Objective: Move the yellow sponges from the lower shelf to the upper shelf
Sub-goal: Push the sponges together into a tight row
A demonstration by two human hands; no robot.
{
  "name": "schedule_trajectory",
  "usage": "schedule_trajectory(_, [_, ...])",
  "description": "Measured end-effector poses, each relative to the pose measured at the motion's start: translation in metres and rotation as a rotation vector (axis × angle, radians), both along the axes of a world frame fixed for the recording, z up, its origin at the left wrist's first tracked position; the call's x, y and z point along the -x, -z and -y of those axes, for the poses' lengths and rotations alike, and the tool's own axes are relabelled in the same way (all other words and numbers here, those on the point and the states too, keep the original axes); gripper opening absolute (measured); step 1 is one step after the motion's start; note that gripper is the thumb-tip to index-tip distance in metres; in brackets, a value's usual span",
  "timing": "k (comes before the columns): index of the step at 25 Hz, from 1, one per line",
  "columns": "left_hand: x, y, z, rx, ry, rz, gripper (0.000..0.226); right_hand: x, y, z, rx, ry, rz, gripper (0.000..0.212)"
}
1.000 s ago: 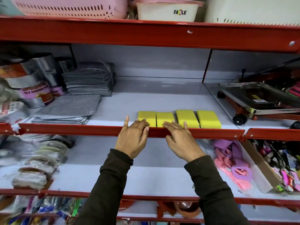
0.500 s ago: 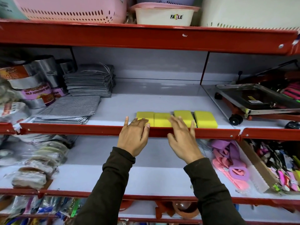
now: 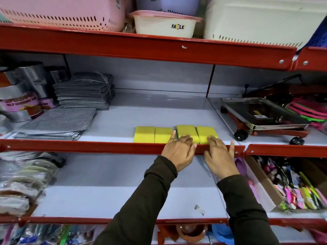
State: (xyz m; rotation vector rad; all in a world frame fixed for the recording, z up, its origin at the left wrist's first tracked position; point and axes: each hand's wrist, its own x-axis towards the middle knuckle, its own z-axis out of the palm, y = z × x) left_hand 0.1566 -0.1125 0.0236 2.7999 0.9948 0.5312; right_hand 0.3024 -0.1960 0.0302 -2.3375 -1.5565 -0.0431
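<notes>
Several yellow sponges lie side by side at the front of the upper shelf (image 3: 159,110), just behind its red lip (image 3: 88,146). The two on the left (image 3: 144,134) (image 3: 163,135) are untouched. My left hand (image 3: 178,152) rests over the lip with its fingertips on the third sponge (image 3: 186,131). My right hand (image 3: 219,156) lies flat beside it, fingertips on the rightmost sponge (image 3: 205,132). Neither hand grips anything. No sponge shows on the lower shelf (image 3: 115,191) beneath my arms.
Grey cloths (image 3: 85,92) and foil tape rolls (image 3: 23,96) fill the upper shelf's left end, and a steel trolley (image 3: 263,115) stands at its right. Plastic tubs (image 3: 164,23) sit on the top shelf. Packaged goods (image 3: 21,184) and a box of small items (image 3: 292,188) flank the lower shelf.
Both hands have slid right along the row, from the two left sponges to the two right ones. The sponges stay in line on the upper shelf.
</notes>
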Motion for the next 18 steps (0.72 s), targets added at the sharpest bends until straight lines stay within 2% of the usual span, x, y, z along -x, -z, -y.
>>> schedule_trajectory(5, [0.011, 0.004, 0.007, -0.004, -0.040, 0.046, 0.090, 0.004, 0.000, 0.000, 0.020, -0.005, 0.034, 0.059])
schedule_trajectory(18, [0.019, 0.007, 0.014, -0.039, -0.098, 0.073, 0.084, -0.001, -0.010, 0.003, -0.046, -0.006, -0.059, 0.049])
